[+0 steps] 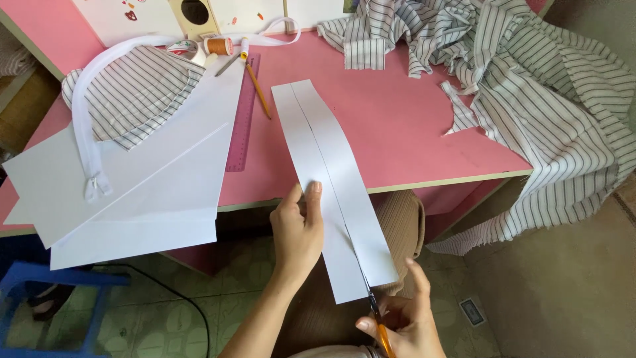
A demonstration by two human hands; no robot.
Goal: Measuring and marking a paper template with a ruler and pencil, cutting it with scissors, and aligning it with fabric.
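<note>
Pink table (411, 132) is filling the top of the view, w/ striped fabric (543, 86) heaping at 2 o'clock and spilling over the edge. White paper sheets (152, 192) are lying at 9 o'clock, a white zipper (83, 132) and striped piece (132, 93) on top. Long paper strip (331, 179) is running from center down to 6 o'clock, overhanging the table. Left hand (297, 232) is pinching the strip's left edge. Right hand (404, 318) at 5 o'clock is gripping orange-handled scissors (374, 311), blades biting into the strip's bottom end.
</note>
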